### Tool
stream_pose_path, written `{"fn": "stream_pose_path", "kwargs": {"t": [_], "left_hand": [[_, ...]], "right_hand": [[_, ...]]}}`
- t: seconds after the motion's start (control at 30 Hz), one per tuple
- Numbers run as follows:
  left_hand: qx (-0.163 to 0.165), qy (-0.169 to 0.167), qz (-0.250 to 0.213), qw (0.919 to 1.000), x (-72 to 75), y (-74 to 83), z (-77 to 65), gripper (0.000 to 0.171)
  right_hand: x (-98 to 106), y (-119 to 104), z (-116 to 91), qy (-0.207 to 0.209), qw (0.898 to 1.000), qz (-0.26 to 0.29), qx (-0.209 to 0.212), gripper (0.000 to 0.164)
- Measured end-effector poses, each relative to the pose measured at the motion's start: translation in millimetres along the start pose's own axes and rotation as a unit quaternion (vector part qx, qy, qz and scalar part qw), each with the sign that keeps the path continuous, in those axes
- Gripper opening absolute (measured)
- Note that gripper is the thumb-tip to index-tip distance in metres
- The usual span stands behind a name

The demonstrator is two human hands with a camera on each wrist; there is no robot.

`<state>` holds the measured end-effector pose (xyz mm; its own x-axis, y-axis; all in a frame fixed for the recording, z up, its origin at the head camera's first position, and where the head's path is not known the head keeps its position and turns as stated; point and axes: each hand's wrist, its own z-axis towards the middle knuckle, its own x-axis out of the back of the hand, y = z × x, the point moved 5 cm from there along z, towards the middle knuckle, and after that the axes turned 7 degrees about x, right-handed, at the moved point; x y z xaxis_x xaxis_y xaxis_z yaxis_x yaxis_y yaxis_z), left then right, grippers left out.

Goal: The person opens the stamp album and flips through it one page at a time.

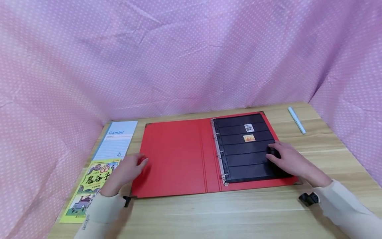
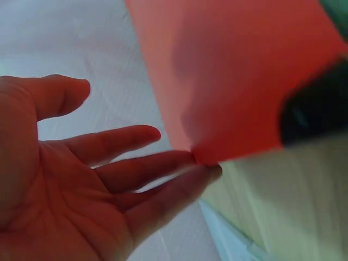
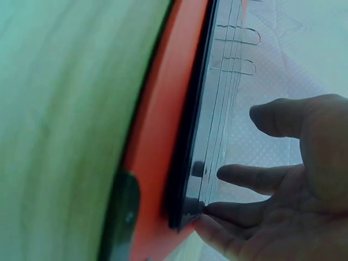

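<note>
A red ring binder [image 1: 173, 156] lies spread flat on the table, its left inside cover bare. On its right half, metal rings [image 1: 220, 154] hold black stamp pages [image 1: 244, 159] with several strip pockets. Two small stamps sit in the upper strips, a grey-and-white one [image 1: 249, 127] above an orange one [image 1: 249, 138]. My left hand [image 1: 128, 171] is at the cover's left edge, and in its wrist view the loosely spread fingers [image 2: 141, 168] reach the red edge. At the right edge of the black pages is my right hand [image 1: 287, 159], its fingers relaxed and fingertips beside the page corner.
Left of the binder lie a white-and-blue Gambit pad [image 1: 116, 142] and a yellow-green illustrated book [image 1: 80, 207], partly covered by the left arm. A light blue pen [image 1: 296, 120] rests at the back right. Pink dotted cloth [image 1: 191, 59] hangs behind the wooden table [image 1: 191, 215].
</note>
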<state>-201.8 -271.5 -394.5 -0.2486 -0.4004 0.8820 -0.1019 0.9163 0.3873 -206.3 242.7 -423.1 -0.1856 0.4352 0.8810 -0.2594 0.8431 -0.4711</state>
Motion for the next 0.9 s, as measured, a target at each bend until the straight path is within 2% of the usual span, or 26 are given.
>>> {"fn": "stream_pose_path", "kwargs": {"t": [0.17, 0.37, 0.47, 0.63, 0.9], "left_hand": [[0.025, -0.019, 0.059, 0.9978, -12.2, 3.7, 2.6, 0.052], [-0.014, -0.006, 0.141, 0.9898, -23.4, 11.6, 1.9, 0.056], [-0.018, -0.003, 0.17, 0.9852, -30.4, 12.9, 0.9, 0.059], [-0.014, 0.006, 0.179, 0.9837, -36.5, 13.0, 0.3, 0.058], [-0.024, 0.019, 0.186, 0.982, -36.0, 14.3, 1.1, 0.061]], "right_hand": [[-1.0, 1.4, 3.8, 0.015, 1.0, -0.005, -0.006, 0.059], [-5.3, 0.1, 6.0, 0.026, 0.999, -0.032, 0.019, 0.059], [-6.9, 0.1, 6.0, 0.03, 0.999, -0.03, 0.019, 0.062], [-6.7, 1.0, 5.7, 0.032, 0.999, -0.011, 0.003, 0.067], [-2.2, -0.8, 4.9, 0.036, 0.999, 0.024, -0.021, 0.066]]}}
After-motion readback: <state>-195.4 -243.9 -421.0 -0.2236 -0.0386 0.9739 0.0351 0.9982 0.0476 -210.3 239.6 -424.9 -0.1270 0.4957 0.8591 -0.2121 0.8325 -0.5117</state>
